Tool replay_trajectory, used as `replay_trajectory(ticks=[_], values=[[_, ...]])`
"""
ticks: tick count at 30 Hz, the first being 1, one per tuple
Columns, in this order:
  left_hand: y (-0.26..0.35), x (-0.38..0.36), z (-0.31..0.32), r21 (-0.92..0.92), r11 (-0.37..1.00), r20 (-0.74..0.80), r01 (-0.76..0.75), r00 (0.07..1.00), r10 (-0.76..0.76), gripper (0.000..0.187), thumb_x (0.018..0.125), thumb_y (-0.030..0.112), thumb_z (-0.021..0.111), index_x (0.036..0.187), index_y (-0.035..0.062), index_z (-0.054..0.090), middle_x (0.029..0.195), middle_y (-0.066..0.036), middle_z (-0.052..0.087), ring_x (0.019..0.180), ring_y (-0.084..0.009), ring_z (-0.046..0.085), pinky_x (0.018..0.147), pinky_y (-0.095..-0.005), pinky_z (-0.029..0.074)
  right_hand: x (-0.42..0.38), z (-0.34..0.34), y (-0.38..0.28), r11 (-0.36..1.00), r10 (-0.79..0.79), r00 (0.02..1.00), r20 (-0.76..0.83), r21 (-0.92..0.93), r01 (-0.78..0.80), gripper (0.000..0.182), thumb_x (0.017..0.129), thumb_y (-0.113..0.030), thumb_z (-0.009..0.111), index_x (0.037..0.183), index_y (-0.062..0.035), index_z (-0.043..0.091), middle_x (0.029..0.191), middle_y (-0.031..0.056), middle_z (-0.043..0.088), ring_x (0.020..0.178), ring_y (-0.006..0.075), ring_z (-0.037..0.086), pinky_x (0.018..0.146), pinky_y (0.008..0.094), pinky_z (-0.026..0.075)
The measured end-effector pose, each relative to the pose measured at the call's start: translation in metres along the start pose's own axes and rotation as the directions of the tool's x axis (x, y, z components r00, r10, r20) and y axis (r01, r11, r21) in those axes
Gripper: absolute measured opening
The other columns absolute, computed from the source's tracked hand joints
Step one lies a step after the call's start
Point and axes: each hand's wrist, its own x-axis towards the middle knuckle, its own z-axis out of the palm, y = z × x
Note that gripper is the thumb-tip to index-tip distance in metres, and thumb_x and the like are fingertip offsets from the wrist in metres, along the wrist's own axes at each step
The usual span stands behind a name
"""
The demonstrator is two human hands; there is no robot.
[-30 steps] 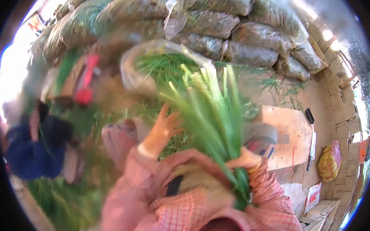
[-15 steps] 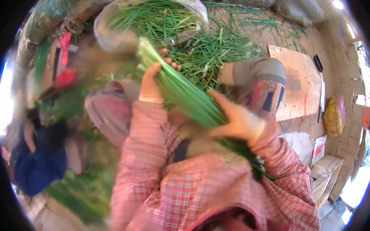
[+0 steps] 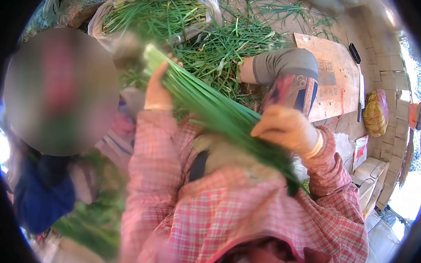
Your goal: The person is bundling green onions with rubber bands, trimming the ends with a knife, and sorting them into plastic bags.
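A long bunch of green chives (image 3: 211,97) slants across my lap, its pale stem ends up at the left and its leaves trailing down to the right. My left hand (image 3: 159,85) is wrapped round the bunch near the pale ends. Over the leafy part is my right hand (image 3: 284,129), closed, with its fingertips pinching at the upper edge of the leaves. Motion blurs this hand and the leaf tips. Both sleeves are pink checked cloth.
Loose chives (image 3: 241,44) lie heaped ahead, beside a clear plastic bag (image 3: 214,8) full of more. A wooden board (image 3: 335,85) lies at the right, near a yellow net bag (image 3: 375,114). Another person (image 3: 46,190) sits close at my left.
My right hand has gone from spread fingers on the bunch to a closed pinch, shifting right. The left hand keeps its grip. The view has shifted, and the other person has leaned in.
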Motion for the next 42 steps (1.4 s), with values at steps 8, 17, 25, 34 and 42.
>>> replay_trajectory(ticks=[8, 17, 25, 34, 42], values=[[-0.005, 0.001, 0.000, 0.061, 0.998, -0.116, -0.008, 0.993, 0.015, 0.030, 0.083, 0.007, 0.051, 0.111, -0.0043, 0.049, 0.099, -0.014, 0.055, 0.095, -0.0269, 0.052, 0.091, -0.0358, 0.042, 0.015, 0.052, 0.017, 0.741, -0.144, 0.989, -0.043, -0.666, 0.079, 0.029, 0.065, -0.013, 0.058, 0.092, -0.0229, 0.062, 0.072, 0.0004, 0.051, 0.072, 0.0201, 0.050, 0.062, 0.0341, 0.039], [-0.007, 0.003, -0.002, 0.050, 0.998, -0.122, 0.030, 0.992, -0.024, 0.028, 0.084, 0.008, 0.049, 0.110, -0.0040, 0.049, 0.099, -0.014, 0.055, 0.096, -0.0255, 0.052, 0.091, -0.0346, 0.042, 0.011, 0.058, 0.013, 0.792, -0.150, 0.989, -0.009, -0.600, 0.114, 0.023, 0.064, -0.013, 0.059, 0.086, -0.0204, 0.061, 0.074, -0.0002, 0.049, 0.076, 0.0212, 0.048, 0.068, 0.0371, 0.037], [-0.006, 0.003, -0.008, -0.010, 1.000, -0.022, 0.014, 1.000, -0.014, 0.028, 0.083, 0.008, 0.049, 0.110, -0.0015, 0.050, 0.097, -0.012, 0.055, 0.094, -0.0248, 0.052, 0.088, -0.0337, 0.044, -0.003, 0.023, 0.015, 0.728, 0.438, 0.863, -0.251, 0.662, -0.177, 0.005, 0.083, -0.006, 0.055, 0.087, -0.0030, 0.054, 0.080, 0.0017, 0.053, 0.076, 0.0100, 0.050, 0.069, 0.0222, 0.040], [0.003, 0.001, -0.006, -0.072, 0.996, 0.268, 0.061, 0.963, -0.039, 0.051, 0.075, 0.011, 0.060, 0.123, 0.0039, 0.044, 0.104, -0.013, 0.057, 0.093, -0.0263, 0.056, 0.082, -0.0396, 0.047, 0.015, -0.072, 0.048, 0.926, 0.376, 0.890, -0.257, 0.070, -0.370, 0.027, 0.089, -0.016, 0.045, 0.109, 0.0005, 0.050, 0.103, 0.0100, 0.056, 0.097, 0.0190, 0.052, 0.086, 0.0295, 0.040], [0.018, -0.024, 0.059, 0.000, 1.000, 0.362, -0.004, 0.932, 0.004, 0.067, 0.068, 0.025, 0.069, 0.124, 0.0030, 0.039, 0.107, -0.016, 0.057, 0.094, -0.0290, 0.056, 0.083, -0.0422, 0.047, 0.254, -0.081, -0.047, 0.929, -0.367, 0.924, 0.109, 0.004, 0.369, 0.062, 0.087, -0.052, 0.042, 0.128, -0.0050, 0.042, 0.131, 0.0153, 0.042, 0.122, 0.0246, 0.038, 0.101, 0.0351, 0.030]])
